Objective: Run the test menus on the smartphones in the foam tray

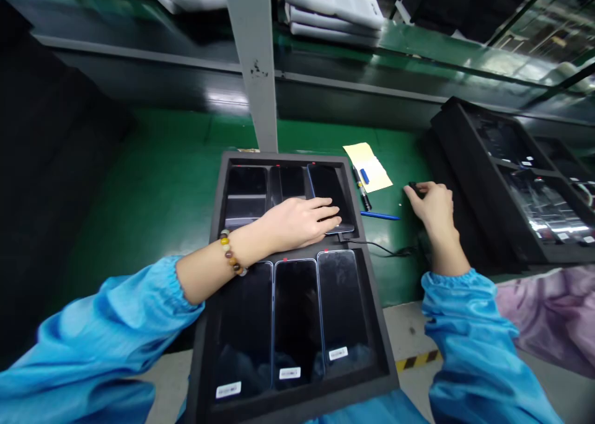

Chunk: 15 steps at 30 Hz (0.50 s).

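Observation:
A black foam tray (388,374) holds several smartphones in two rows. My left hand (302,222) lies over the far row, fingers stretched out, with the fingertips on the far right phone (328,185). A thin black cable (379,245) runs from the lower end of that phone to the right across the bench. Three phones fill the near row, among them the middle phone (297,318), each with a white label at its lower end. To the right of the tray, my right hand (436,210) pinches a small black object (415,188), mostly hidden by the fingers.
On the green bench (158,182), a yellow paper (374,167), a black marker (362,191), a blue cap (365,176) and a blue pen (381,216) lie between tray and right hand. Stacked black trays (469,182) stand at right. A grey post (255,58) rises behind.

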Available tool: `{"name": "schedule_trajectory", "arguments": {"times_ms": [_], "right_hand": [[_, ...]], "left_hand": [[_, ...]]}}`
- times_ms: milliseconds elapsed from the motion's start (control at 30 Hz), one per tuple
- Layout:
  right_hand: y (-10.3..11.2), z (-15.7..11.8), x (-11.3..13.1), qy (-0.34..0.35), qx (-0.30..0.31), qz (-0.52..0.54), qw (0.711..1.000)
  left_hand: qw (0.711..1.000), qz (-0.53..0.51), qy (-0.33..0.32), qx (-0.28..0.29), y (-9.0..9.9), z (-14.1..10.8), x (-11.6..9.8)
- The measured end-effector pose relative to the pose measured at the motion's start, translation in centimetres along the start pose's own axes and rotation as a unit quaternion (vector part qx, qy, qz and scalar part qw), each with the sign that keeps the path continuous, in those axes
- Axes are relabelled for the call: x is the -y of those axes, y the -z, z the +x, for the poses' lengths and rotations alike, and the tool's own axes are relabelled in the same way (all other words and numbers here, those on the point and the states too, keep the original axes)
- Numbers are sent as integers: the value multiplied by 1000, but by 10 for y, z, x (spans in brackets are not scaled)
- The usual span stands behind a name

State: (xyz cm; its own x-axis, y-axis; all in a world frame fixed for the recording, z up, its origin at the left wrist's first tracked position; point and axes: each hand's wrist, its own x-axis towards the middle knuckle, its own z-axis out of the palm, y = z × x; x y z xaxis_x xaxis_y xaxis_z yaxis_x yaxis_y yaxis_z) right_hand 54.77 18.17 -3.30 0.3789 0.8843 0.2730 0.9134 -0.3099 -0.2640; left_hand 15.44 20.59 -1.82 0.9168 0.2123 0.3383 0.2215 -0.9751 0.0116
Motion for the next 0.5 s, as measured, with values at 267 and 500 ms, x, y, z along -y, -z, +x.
{"name": "schedule_trajectory", "arguments": {"times_ms": [267,500], "right_hand": [[26,-1,-12,-15,31,128,991],[86,-88,34,67,130,199,969]], "left_hand": [[996,-64,50,29,4,-3,2],[988,-134,40,-63,7,-4,6]]}}
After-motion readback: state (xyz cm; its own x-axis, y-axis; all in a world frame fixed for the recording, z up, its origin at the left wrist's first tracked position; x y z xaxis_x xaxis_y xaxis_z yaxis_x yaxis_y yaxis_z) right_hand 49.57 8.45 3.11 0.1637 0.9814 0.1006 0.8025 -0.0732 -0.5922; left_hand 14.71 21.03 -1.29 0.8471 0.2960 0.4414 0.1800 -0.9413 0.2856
